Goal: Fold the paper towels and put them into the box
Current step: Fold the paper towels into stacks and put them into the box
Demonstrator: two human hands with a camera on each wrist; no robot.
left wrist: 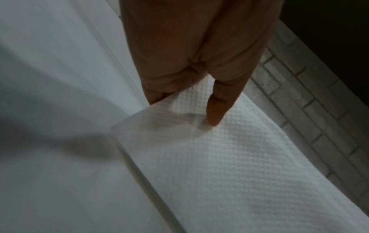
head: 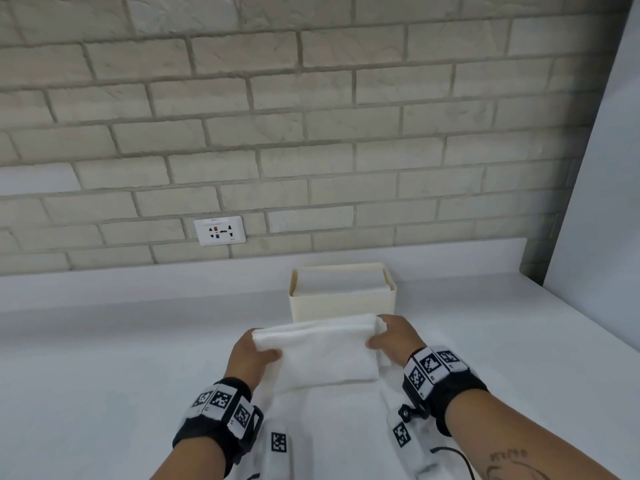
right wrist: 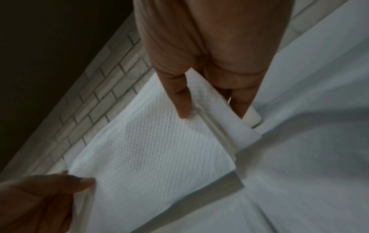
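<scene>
L hand (head: 252,355) + R hand (head: 393,337) both pinch folded paper towel (head: 325,351) | box (head: 341,299) near full (w/ towels) | risk: my fold springs open, snags rim

Two hands (head: 254,356) (head: 394,337), one box (head: 341,306), one held paper towel (head: 322,351), one wall socket (head: 220,231)

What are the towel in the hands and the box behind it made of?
Towel: looks like white embossed paper; the wrist views show a fine waffle texture and soft layered edges, held between the left hand and the right hand.
Box: cream, smooth matte walls with rounded corners, probably plastic, though coated card cannot be ruled out.
</scene>
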